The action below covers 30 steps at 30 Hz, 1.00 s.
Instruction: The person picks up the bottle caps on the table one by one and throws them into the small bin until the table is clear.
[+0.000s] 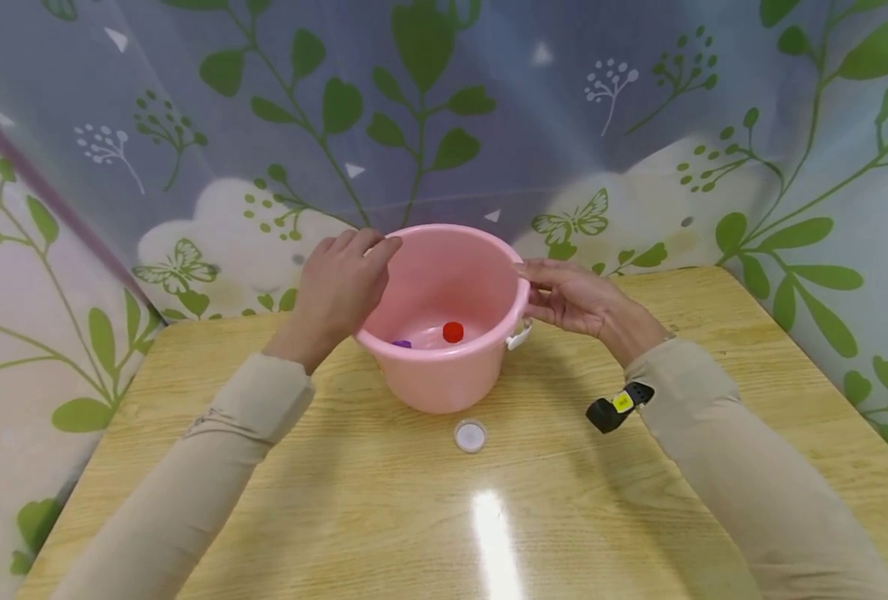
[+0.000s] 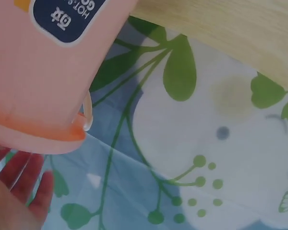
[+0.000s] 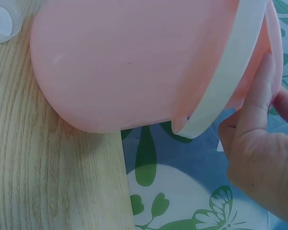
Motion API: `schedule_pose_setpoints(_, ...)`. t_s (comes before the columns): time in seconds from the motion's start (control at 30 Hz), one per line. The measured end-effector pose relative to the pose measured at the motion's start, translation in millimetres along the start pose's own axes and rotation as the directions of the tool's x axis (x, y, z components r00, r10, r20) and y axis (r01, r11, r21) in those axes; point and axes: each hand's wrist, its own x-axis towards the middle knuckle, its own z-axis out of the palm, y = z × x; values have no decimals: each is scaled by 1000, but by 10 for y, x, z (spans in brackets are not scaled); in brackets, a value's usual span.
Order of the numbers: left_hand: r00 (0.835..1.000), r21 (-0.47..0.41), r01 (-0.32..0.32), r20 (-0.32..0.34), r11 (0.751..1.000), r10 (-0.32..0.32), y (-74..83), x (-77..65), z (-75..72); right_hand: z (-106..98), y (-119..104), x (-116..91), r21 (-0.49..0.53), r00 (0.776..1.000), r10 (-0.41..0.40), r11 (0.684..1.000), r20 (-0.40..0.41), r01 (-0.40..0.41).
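A pink bucket (image 1: 444,379) stands upright on the wooden table. Over its left rim lies my left hand (image 1: 345,287), and in the left wrist view some fingertips pass out of sight behind that rim. My right hand (image 1: 575,298) grips the opposite rim, thumb on top and fingers underneath; the right wrist view shows its index finger (image 3: 259,91) stretched along the rim. Down by the bucket's side hangs a white handle (image 3: 221,79). On the bucket's floor are a red round piece (image 1: 453,332) and a purple piece (image 1: 402,343), the latter partly hidden by the front rim.
A small clear round dish (image 1: 470,436) with a white disc lies on the table (image 1: 384,517) just in front of the bucket. Behind the table hangs a leaf-patterned cloth (image 1: 489,167). A black strap (image 1: 616,407) dangles at the right wrist.
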Motion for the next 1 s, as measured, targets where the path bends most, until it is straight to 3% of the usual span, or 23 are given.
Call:
schedule_pose_setpoints(0.1,987,110,-58,-140,992,73,59,-2,-16,2,1,-4,5,1000,-2,1000,-3,2)
schedule_pose_setpoints(0.27,933,116,-195,-284,974,221,322,-43,-115,6,-3,-7,16,1000,1,1000,1,-1)
schedule_pose_setpoints(0.37,896,110,-310,-298,944,329,568,-135,-166,14,-13,-2,14,1000,5,1000,6,-5)
schedule_pose_setpoints(0.53,808,163,-501,-264,850,527,935,-330,-157,27,-26,17,-6,1000,9,1000,18,-9)
schedule_pose_setpoints(0.63,758,160,-582,-247,797,603,1072,-440,-88,26,-23,19,-17,1000,10,1000,13,-9)
schedule_pose_setpoints(0.7,739,148,-618,-225,772,635,1138,-529,-19,22,-20,18,-24,1000,10,1000,5,-10)
schedule_pose_setpoints(0.8,747,120,-636,-152,763,647,1215,-667,109,9,-16,13,-24,1000,11,1000,2,-11)
schedule_pose_setpoints(0.83,760,102,-632,-114,768,640,1233,-711,154,4,-15,10,-25,1000,10,1000,1,-9)
schedule_pose_setpoints(0.93,819,4,-574,31,819,573,1262,-824,277,-3,-16,3,-15,1000,10,1000,6,-10)
schedule_pose_setpoints(1.0,844,-62,-519,122,853,522,1263,-875,354,-12,-14,-3,-4,1000,11,1000,14,-11)
